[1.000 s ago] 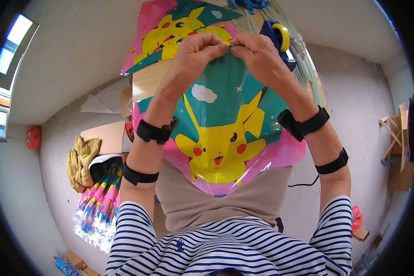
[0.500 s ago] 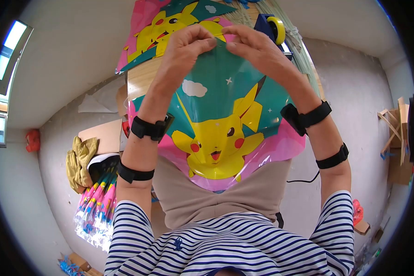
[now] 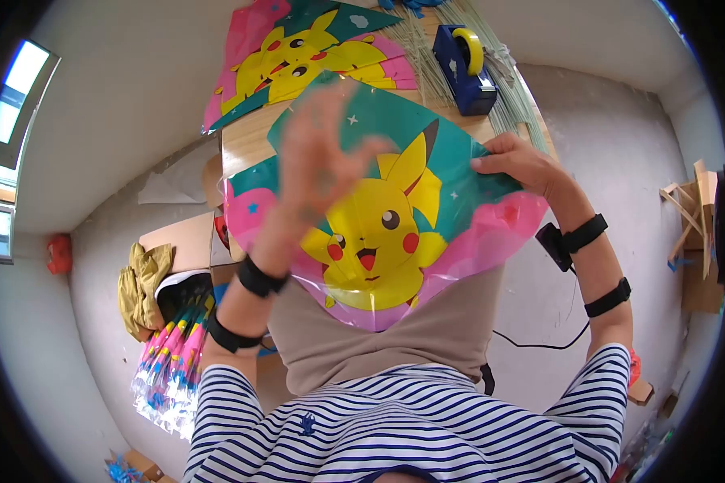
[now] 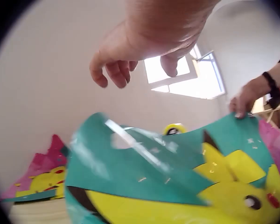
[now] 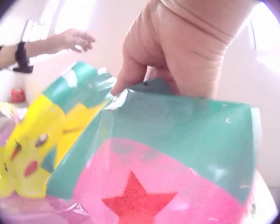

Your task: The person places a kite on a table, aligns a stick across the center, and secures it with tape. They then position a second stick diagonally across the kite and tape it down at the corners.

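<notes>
A glossy printed plastic sheet (image 3: 379, 233), green, pink and yellow with a cartoon figure, spreads from the table edge over the person's lap. My right hand (image 3: 524, 161) pinches its right edge between thumb and fingers; in the right wrist view the sheet (image 5: 149, 126) folds under that hand (image 5: 172, 51), beside a red star print. My left hand (image 3: 318, 153), motion-blurred, hovers over the sheet's left part. In the left wrist view this hand (image 4: 149, 37) holds nothing, its fingers spread and loosely bent above the sheet (image 4: 144, 158).
More printed sheets (image 3: 298, 56) lie at the back of the wooden table (image 3: 246, 145). A blue tape dispenser (image 3: 463, 80) with a yellow roll stands at the back right beside thin pale sticks (image 3: 503, 105). Wrapped printed bundles (image 3: 169, 354) hang by a cardboard box (image 3: 181, 241) at left.
Both hands were together at the sheet's top tip. They have separated: the left let go and moved left and down, the right moved right and down to pinch the right edge.
</notes>
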{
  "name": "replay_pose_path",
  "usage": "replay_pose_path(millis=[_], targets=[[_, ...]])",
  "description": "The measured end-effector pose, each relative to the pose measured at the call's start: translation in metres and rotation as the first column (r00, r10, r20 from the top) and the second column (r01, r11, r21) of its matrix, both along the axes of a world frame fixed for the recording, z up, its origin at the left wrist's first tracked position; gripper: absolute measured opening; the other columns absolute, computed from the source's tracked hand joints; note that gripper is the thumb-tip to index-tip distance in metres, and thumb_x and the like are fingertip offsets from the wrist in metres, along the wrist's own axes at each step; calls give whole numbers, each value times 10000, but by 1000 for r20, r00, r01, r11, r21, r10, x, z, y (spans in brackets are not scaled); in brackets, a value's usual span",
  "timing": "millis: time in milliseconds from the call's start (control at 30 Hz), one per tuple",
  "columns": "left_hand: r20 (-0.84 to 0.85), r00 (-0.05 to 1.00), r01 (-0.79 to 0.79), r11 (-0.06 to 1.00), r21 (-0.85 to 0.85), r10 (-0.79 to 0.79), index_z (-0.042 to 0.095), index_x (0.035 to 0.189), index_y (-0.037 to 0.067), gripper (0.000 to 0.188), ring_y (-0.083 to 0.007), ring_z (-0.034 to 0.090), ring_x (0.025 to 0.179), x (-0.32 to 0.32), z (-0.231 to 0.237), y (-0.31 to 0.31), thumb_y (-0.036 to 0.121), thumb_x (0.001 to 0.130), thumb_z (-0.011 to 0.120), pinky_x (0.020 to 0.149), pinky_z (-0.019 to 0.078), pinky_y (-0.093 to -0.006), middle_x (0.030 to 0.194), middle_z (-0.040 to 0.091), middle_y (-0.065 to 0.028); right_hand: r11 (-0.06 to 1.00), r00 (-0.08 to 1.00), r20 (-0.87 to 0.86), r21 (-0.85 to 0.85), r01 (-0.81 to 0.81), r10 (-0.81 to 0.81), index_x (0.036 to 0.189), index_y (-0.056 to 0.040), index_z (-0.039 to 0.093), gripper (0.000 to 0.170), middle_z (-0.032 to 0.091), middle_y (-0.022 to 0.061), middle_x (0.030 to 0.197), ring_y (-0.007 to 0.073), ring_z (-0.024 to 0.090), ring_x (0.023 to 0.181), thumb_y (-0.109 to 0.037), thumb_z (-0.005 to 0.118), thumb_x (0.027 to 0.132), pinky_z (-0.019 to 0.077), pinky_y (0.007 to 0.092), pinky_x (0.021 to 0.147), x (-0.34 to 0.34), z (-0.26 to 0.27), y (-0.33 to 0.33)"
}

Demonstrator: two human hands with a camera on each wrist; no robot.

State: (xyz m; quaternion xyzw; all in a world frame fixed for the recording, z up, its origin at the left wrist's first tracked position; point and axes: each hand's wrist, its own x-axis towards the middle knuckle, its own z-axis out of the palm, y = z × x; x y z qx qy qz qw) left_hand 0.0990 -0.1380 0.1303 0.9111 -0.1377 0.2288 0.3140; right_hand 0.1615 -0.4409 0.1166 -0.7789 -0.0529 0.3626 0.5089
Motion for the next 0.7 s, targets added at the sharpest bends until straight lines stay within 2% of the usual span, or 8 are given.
replay_pose_path(millis=[67,133,167,300,400,500,600,700], targets=[[-35,970,236,970,-63,-239,394,1441,0,962,-402,512,1230,-44,-12,-40,344,677,867,1020,432,-457,1340,517,-222,977,994,-111,212,15,9,920,1,717,229,675,-1,808,46,594,676,-223,722,871,468,224,606,-18,30,27],[-269,907,233,917,-323,-325,313,1476,-40,1054,-380,380,1388,-77,-8,-74,283,658,894,1108,364,-412,1465,402,-237,961,995,-45,266,-76,91,947,-7,717,246,677,-5,836,35,602,716,-247,709,892,480,202,643,-29,49,47],[-211,943,129,867,-482,-258,371,1451,-16,902,-335,469,1330,-85,-5,-87,177,715,856,1061,413,-388,1386,497,-206,959,990,33,247,-141,137,950,-9,717,254,679,-4,845,31,608,739,-258,699,902,492,201,668,-34,57,57],[-47,999,-12,891,-453,-10,517,1345,18,624,-200,628,1093,-70,13,-73,-54,765,736,922,488,-280,1195,650,-100,905,951,270,350,-241,149,977,-13,705,312,687,32,867,67,645,805,-318,640,952,530,219,765,-49,83,66],[76,988,155,818,-554,-136,547,1308,29,577,-211,666,1004,-63,53,-43,-117,769,693,871,520,-297,1150,675,-86,625,950,244,777,-69,-198,985,-25,696,345,696,74,883,136,677,813,-350,582,989,537,242,771,-33,80,54],[88,966,194,456,-869,-242,566,1284,15,502,-175,651,1027,-73,101,-6,-85,803,670,881,522,-295,1169,658,-57,743,923,220,662,97,-316,1104,-36,664,438,699,96,1027,189,680,962,-445,566,981,521,307,859,-11,32,28],[138,971,208,400,-892,-198,567,1276,9,461,-178,651,1029,-89,133,41,-55,827,649,885,522,-302,1166,658,-66,862,925,129,428,273,-357,1266,-63,591,567,655,79,1176,185,624,1093,-529,587,944,464,351,950,-27,-18,29],[109,989,141,445,-884,-97,568,1269,3,422,-181,651,1030,-109,144,81,-25,852,628,889,522,-310,1164,657,-74,846,926,44,424,324,-376,1327,-84,551,613,608,76,1268,172,579,1158,-549,593,930,431,348,973,-30,-67,42]])
